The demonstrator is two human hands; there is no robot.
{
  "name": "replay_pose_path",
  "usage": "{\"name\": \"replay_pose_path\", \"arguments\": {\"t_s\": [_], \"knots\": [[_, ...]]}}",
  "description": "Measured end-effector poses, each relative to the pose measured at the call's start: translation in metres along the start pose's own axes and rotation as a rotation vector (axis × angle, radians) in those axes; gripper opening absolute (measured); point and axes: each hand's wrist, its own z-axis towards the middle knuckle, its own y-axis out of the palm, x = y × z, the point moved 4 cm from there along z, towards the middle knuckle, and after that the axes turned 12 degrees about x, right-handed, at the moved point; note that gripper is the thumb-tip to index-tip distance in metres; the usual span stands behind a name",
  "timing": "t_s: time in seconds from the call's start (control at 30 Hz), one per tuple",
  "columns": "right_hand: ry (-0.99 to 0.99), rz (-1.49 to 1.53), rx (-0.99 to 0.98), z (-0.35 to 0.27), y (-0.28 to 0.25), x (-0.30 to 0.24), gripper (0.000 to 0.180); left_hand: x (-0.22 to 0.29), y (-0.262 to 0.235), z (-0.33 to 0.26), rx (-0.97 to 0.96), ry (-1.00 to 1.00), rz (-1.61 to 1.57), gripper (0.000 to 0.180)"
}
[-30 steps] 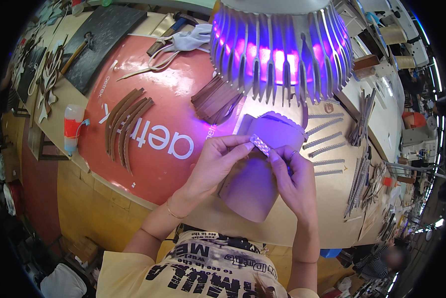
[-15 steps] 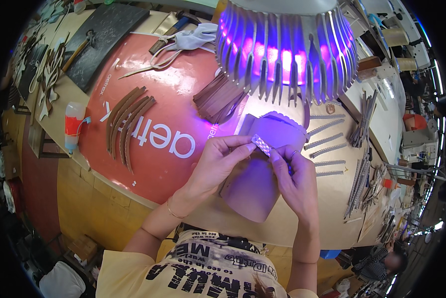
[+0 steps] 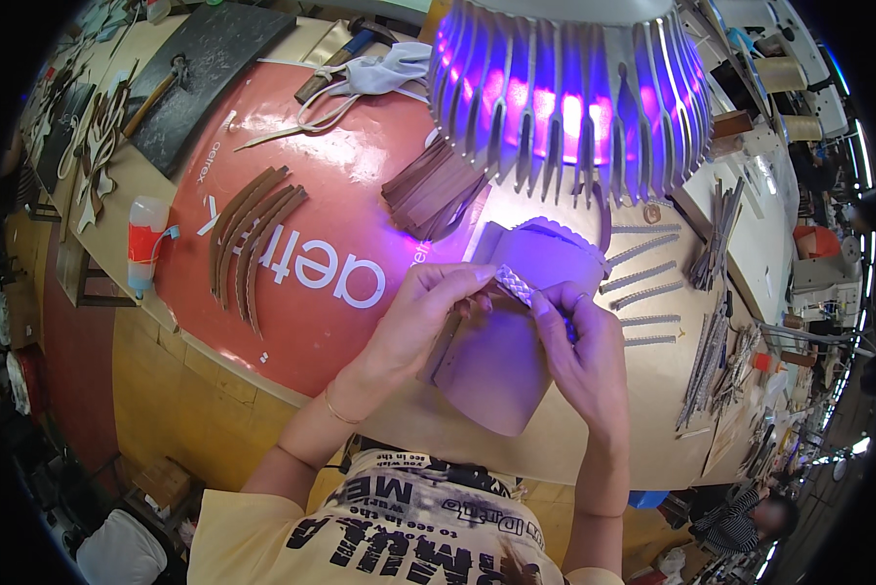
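Between my two hands is a short braided strap (image 3: 514, 284), lit violet-white by the lamp above. My left hand (image 3: 413, 317) pinches the strap's left end between thumb and forefinger. Its other fingers are curled below and partly hidden. My right hand (image 3: 584, 351) grips the strap's right end with the thumb on top and fingers bent behind. Beneath both hands lies a smooth flat sheet (image 3: 496, 380) with a rounded lower edge. Just beyond it is a panel with a scalloped edge (image 3: 560, 239), tinted purple by the light.
A finned lamp (image 3: 569, 107) hangs low over the work. Several narrow braided strips (image 3: 642, 283) lie to the right. Curved brown strips (image 3: 253, 244) and a stack of brown strips (image 3: 433, 190) rest on the red sheet (image 3: 311, 331). A red-and-clear bottle (image 3: 145, 244) stands left.
My left fingers have shifted slightly on the strap's end, with the lower fingers now showing more beneath. My right hand has moved very little and keeps its grip.
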Motion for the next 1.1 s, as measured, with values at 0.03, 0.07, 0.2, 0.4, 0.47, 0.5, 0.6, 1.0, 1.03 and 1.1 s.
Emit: {"name": "replay_pose_path", "arguments": {"t_s": [0.03,0.07,0.2,0.4,0.47,0.5,0.6,1.0,1.03,1.1], "knots": [[-0.009,-0.007,0.005,0.000,0.000,-0.001,0.021,0.000,0.000,0.000,0.014,0.007,0.022,0.018],[-0.017,-0.014,0.011,0.000,0.001,-0.001,0.021,0.000,0.001,0.000,0.020,0.026,0.047,0.018],[-0.017,-0.073,0.040,0.001,0.002,-0.003,0.022,-0.002,0.003,0.002,0.064,0.046,0.091,0.019],[0.005,-0.157,0.045,0.005,0.002,-0.006,0.026,-0.008,-0.001,0.006,0.078,0.062,0.058,0.021],[0.020,-0.168,0.047,0.006,0.002,-0.006,0.026,-0.011,-0.002,0.006,0.100,0.083,0.033,0.020],[0.007,-0.166,0.055,0.006,0.003,-0.007,0.026,-0.013,-0.002,0.007,0.116,0.066,0.033,0.020],[0.011,-0.179,0.062,0.005,0.003,-0.007,0.026,-0.014,-0.003,0.007,0.125,0.061,0.022,0.020],[-0.016,-0.194,0.091,0.007,0.003,-0.003,0.026,0.001,0.002,0.000,0.086,0.106,0.122,0.019],[-0.005,-0.190,0.088,0.007,0.003,-0.002,0.026,0.003,0.003,0.001,0.066,0.113,0.131,0.019],[0.014,-0.141,0.090,0.009,0.002,0.000,0.026,0.001,0.006,0.003,0.046,0.119,0.104,0.018]]}}
